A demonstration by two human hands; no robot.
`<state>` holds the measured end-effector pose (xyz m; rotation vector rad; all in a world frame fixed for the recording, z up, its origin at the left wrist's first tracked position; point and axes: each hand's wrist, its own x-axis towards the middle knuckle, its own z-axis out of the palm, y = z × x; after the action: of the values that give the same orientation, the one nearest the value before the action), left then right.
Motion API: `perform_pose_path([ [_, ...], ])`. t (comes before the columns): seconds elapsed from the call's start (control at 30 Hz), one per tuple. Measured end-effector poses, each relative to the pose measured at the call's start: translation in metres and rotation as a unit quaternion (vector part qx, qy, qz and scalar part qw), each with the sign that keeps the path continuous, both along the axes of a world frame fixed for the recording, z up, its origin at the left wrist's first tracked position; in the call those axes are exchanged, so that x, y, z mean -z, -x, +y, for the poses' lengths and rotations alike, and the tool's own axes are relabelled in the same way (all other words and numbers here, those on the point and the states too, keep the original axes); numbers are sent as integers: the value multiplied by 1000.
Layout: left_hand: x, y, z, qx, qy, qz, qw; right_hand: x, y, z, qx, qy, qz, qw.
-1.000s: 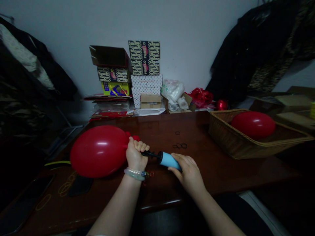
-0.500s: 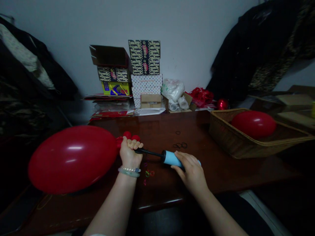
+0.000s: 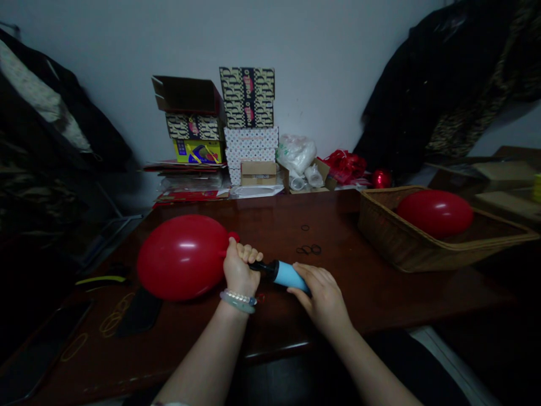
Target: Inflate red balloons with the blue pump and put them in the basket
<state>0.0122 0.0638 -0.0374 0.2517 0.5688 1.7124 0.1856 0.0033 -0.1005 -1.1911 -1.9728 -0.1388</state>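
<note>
Your left hand [image 3: 242,269] is clenched around the neck of the red balloon [image 3: 181,256] and the black end of the light blue pump [image 3: 289,277]; your right hand [image 3: 324,293] grasps the pump's barrel. Toward the front left corner of the table [image 3: 350,299] you have a dark, phone-like slab [image 3: 46,344], some tan rubber bands [image 3: 112,321] and a flat black item [image 3: 139,313]. The balloon bulges leftward from your grip, toward the table's left edge. Farther in, near the middle, lie several thin black loops [image 3: 310,250]. By the right edge sits a wicker basket [image 3: 401,254] with a second red balloon [image 3: 435,213] inside. Along the far edge you face stacked boxes [image 3: 249,96], clear plastic bags [image 3: 298,155] and a shiny red heap [image 3: 344,166].
</note>
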Motion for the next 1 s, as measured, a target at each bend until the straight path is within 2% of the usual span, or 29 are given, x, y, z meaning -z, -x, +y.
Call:
perform_pose_path([
  [0.27,-10,40,11,-24,-13,-22,999,-5,-17,6,21,2,-34,999],
  [0.37,-13,48,13,-32,-14,-32,999,-4,-27,9,25,-9,-50,998],
  [0.5,-12,42,12,-33,-15,-30,999,-3,-28,8,28,-15,-38,999],
  [0.8,2,6,3,-1,-19,-5,1000,1,1,0,15,-19,0,1000],
  [1.0,-2,11,5,-9,-6,-4,1000,-1,0,2,9,-4,-6,1000],
])
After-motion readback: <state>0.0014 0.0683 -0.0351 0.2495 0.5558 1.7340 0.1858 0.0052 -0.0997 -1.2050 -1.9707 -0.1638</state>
